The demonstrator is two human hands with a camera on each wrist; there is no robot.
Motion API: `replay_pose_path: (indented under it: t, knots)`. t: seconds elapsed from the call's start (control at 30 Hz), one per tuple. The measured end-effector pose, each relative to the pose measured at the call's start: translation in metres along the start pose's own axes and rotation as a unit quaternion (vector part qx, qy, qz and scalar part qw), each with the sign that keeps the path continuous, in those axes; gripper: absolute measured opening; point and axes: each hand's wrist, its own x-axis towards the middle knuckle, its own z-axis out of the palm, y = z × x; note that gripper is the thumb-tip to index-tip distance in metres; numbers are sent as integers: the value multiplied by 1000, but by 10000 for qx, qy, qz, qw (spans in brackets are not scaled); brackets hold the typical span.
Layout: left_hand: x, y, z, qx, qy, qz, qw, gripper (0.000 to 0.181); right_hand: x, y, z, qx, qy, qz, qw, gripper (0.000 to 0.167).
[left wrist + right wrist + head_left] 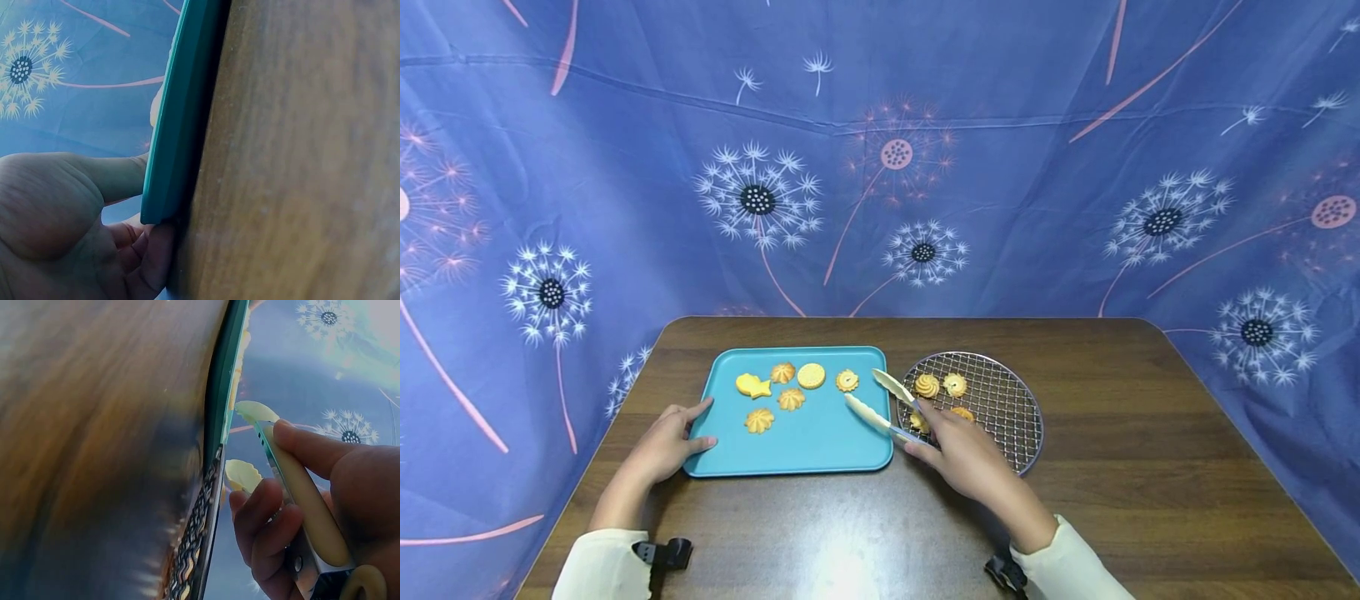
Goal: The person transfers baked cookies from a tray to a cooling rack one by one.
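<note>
On the blue tray (827,442), left half of the table, you've got 6 cookies (791,399), loosely spaced: a fish-shaped cookie (752,386) toward the L end, a round cookie (811,376), a small ring-like cookie (847,381) nr the R end, plus 3 scalloped ones. Your R hand (958,450) grips the tongs (867,414); tips stand apart over the tray's R side, nothing visible btwn them, ring-like cookie just past the opening. Your L hand (662,446) pinches the tray's L rim, thumb over the top, other fingers curled at the edge per L wrist cam.

Just R of the tray, your wire rack (1003,408) has 4 cookies showing, 2 partly blocked by your hand/tongs; can't tell if more hide underneath, or if rack & tray touch.

Progress, est.: partway. Cookies are split, approx. 6 tray vs 4 rack, none in the tongs, so you don't have the lot gathered on either surface. Which group counts as done & which as left, can't tell.

Further out: wood-grain table (1112,450) under everything, black strap (662,553) by your L cuff, blue dandelion-print cloth (1015,75) behind.
</note>
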Motion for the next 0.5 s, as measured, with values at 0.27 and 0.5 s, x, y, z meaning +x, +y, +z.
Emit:
replay_pose_path:
  t: [0.27,0.5]
  knots:
    - [0,1,0,2,22,-3,10000,73,10,-7,4,40,-152,55,9999,73]
    - [0,1,0,73,25,26,10000,73,18,-11,7,11,-217,-37,9998,71]
